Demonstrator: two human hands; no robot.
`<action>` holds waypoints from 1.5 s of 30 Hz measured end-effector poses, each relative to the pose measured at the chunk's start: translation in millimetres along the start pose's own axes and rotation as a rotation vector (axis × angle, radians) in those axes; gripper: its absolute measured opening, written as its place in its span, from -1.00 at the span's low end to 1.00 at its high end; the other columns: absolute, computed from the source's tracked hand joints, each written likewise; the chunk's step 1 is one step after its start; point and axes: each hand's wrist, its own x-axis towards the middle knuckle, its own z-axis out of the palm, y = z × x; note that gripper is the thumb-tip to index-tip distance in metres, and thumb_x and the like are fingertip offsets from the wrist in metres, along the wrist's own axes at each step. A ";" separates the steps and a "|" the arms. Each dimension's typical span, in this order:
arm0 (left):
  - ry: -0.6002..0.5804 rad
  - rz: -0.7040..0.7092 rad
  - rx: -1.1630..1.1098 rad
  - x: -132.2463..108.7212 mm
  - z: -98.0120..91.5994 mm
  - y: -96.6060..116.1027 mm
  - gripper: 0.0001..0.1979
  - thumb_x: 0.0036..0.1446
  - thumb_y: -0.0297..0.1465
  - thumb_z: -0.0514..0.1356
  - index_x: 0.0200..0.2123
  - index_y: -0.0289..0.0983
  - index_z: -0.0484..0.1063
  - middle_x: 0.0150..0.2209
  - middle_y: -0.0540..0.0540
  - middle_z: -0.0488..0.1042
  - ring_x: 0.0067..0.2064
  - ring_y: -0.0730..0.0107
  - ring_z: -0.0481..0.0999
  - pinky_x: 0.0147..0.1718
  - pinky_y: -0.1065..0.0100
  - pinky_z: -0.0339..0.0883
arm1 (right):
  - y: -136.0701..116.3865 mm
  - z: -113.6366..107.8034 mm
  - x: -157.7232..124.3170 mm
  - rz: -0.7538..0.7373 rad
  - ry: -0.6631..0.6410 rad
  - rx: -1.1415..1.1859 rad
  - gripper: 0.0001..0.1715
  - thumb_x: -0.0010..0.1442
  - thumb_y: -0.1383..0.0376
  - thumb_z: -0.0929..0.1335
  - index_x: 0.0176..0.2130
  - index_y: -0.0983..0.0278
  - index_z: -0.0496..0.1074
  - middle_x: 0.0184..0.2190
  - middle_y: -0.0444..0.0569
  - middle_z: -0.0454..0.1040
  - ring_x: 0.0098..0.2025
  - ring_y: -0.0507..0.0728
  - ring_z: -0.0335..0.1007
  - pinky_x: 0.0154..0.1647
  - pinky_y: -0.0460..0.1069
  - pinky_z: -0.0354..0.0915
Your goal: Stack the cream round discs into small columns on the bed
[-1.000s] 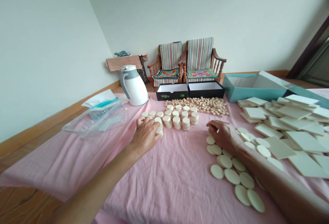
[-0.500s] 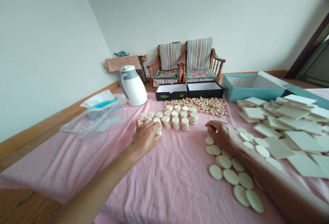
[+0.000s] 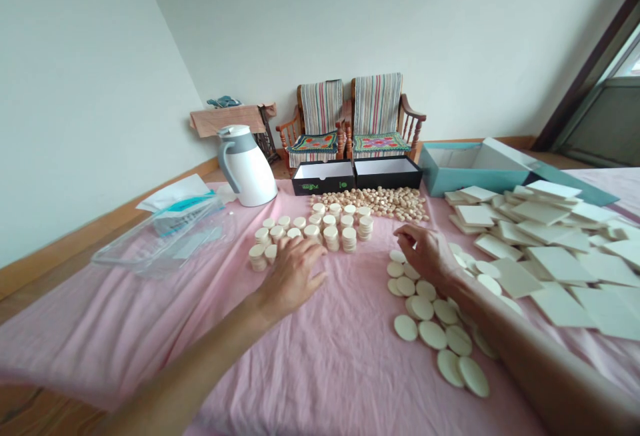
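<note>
A: State of the left hand (image 3: 291, 277)?

B: Released, as far as visible. Palm down, thumb spread well away from the fingers, fingertips over the near edge of the disc stacks (image 3: 349, 241); contact there is hidden.

A: Right hand (image 3: 424, 251)?

B: Fingers curled, thumb close to the forefinger. Whether a disc is pinched between them cannot be told.

A: Location of the discs?

B: Stacks stand upright just beyond the left hand and to either side of its fingers. Loose discs (image 3: 433, 335) lie flat, some overlapping, on the near side of the right hand, more to the right of its wrist.

A: Surroundings?

B: Small wooden pieces (image 3: 385, 204) spread beyond the stacks, two black boxes (image 3: 387, 183) behind those. Square tiles (image 3: 560, 264) are piled right of the right hand. A white jug (image 3: 256, 176) stands beyond the left hand, to its left.
</note>
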 end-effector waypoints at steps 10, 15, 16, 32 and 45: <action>-0.132 0.344 -0.334 49.2 51.0 66.3 -0.67 0.14 -0.58 0.02 -0.05 -0.23 0.35 -0.10 -0.10 0.39 -0.07 0.34 0.38 -0.06 0.33 0.29 | 4.8 -9.6 3.6 0.095 0.042 -0.037 -0.73 0.08 0.33 0.21 -0.35 0.28 0.47 -0.48 -0.06 0.49 -0.46 0.06 0.35 -0.45 -0.09 0.13; -0.127 0.382 -0.241 62.1 62.9 75.4 -0.74 0.16 -0.55 0.01 -0.14 -0.26 0.39 -0.20 -0.11 0.40 -0.13 0.31 0.38 -0.12 0.31 0.31 | 0.8 -10.6 3.7 0.032 0.045 -0.048 -0.74 0.09 0.33 0.20 -0.37 0.29 0.46 -0.48 -0.06 0.48 -0.45 0.06 0.33 -0.43 -0.09 0.12; -0.119 0.365 -0.238 60.9 62.6 74.7 -0.77 0.16 -0.53 0.01 -0.17 -0.27 0.40 -0.22 -0.11 0.40 -0.15 0.32 0.39 -0.14 0.31 0.31 | -0.2 -11.3 3.6 0.029 0.046 -0.051 -0.74 0.10 0.33 0.20 -0.37 0.29 0.45 -0.48 -0.06 0.47 -0.45 0.06 0.33 -0.43 -0.09 0.12; 0.158 -0.169 -0.015 3.5 -7.7 -32.1 -0.79 -0.04 -0.47 0.17 -0.26 -0.23 0.39 -0.27 -0.06 0.38 -0.26 0.33 0.38 -0.29 0.35 0.25 | 6.2 -1.1 -0.1 -0.040 -0.003 -0.055 -0.75 0.09 0.37 0.20 -0.36 0.26 0.45 -0.42 -0.08 0.50 -0.43 0.05 0.35 -0.42 -0.09 0.15; 0.076 -0.229 0.248 -7.5 -6.2 -36.2 -0.87 0.03 -0.34 0.18 -0.33 -0.18 0.48 -0.26 -0.07 0.39 -0.12 0.21 0.32 -0.20 0.22 0.03 | 11.5 5.6 -2.0 -0.052 -0.034 -0.035 -0.73 0.09 0.34 0.20 -0.32 0.27 0.46 -0.38 -0.05 0.52 -0.39 0.07 0.39 -0.36 -0.07 0.22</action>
